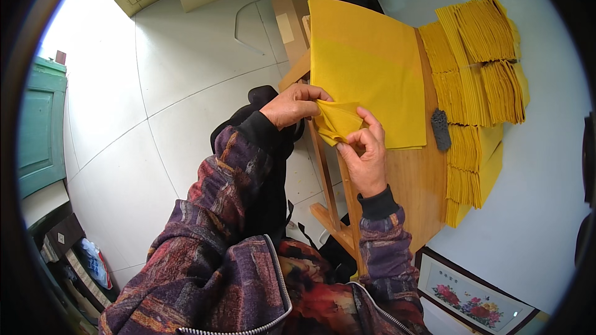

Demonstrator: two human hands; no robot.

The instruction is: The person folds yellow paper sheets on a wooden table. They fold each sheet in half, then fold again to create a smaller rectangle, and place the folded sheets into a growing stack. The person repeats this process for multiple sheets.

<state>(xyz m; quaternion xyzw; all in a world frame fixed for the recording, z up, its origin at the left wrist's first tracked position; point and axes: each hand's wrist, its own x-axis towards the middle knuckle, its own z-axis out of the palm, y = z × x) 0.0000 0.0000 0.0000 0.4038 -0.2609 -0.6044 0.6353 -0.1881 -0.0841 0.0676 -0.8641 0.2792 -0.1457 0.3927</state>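
one head-worn fisheye view looks steeply down, close over a wooden table [415, 180] and pale tiled floor [180, 80].

A wooden table [416, 180] carried the work — a flat pile of large yellow paper sheets [366, 68] lay on it, with rows of folded yellow paper bundles [478, 74] beside them and a small dark block [440, 129] between.

Lighting is bright, even daylight, strongest at the far left, where the floor [186, 74] washes out to near white. My hands cast only soft, faint shadows. The yellow paper [366, 68] is evenly lit, without glare. Focus is sharp centrally. Fisheye distortion bends straight edges toward the rim; a black vignette rings the view.
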